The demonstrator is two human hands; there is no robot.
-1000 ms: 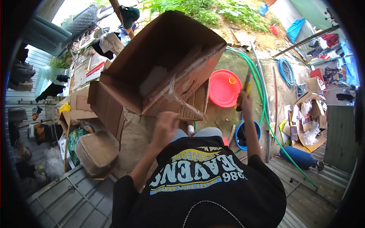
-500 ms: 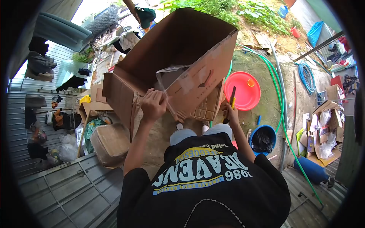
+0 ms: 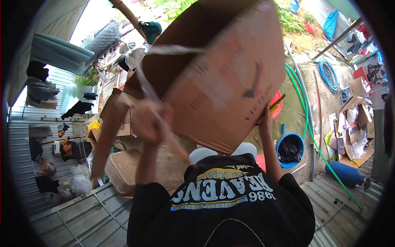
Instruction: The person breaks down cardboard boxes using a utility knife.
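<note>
A large brown cardboard box is lifted up close in front of me and fills the upper middle of the head view. My left hand, blurred by motion, grips a strip of clear packing tape that stretches up off the box's left side. My right hand is against the box's lower right edge and holds a yellow-and-black utility knife. A loose box flap hangs down to the left.
A red basin and a blue bucket with dark contents stand on the ground at right, beside green hoses. Cardboard scraps pile at far right. A worn box lies lower left on corrugated metal sheets.
The box has swung up and much closer to me. My left hand has pulled the tape strip further off. My right hand with the knife has moved onto the box's right edge.
</note>
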